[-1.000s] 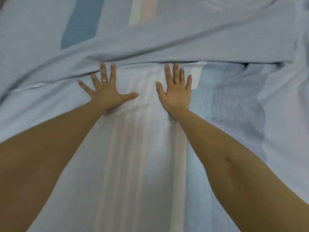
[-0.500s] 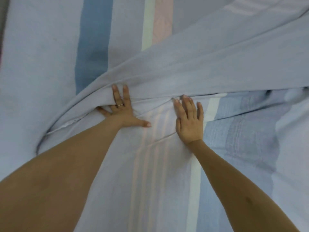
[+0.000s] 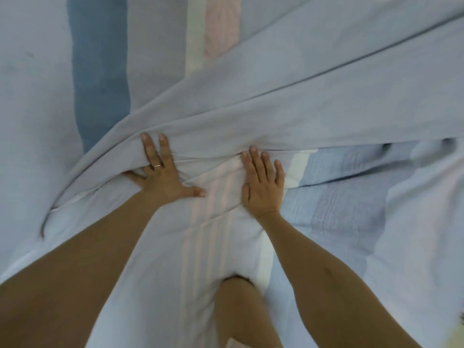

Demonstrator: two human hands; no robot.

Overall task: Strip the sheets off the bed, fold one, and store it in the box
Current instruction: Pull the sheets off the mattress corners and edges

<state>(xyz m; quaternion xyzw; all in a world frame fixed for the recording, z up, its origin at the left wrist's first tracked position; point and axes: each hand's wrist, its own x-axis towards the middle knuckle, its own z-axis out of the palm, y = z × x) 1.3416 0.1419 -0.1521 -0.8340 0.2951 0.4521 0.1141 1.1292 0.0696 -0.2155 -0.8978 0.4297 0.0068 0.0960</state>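
Both hands have pushed forward in the last second, and the cloth has moved with them. The fold (image 3: 251,116) of plain blue-grey fabric, which ran level across the frame a moment ago, now slants from 8 o'clock up to 2 o'clock. That uncovers more striped cloth (image 3: 100,71) at 11 o'clock.

The left hand (image 3: 163,179), wearing a ring (image 3: 157,166), has worked into the fold: two fingers lie straight over it and one pokes out to the left beneath it. The right hand (image 3: 263,184) lies flat, fingertips at the fold's edge.

Neither grip has closed. Both hands are spread open and pressing down, holding nothing.

The sheet (image 3: 213,247) is under the palms at centre and runs down to 6 o'clock, where a knee (image 3: 238,305) has come into view on it. The person looks to be leaning further onto the bed.

It reads as smoothing or shoving, not folding proper, so this is early going. The sheet isn't yet a neat rectangle, and no box is in view.
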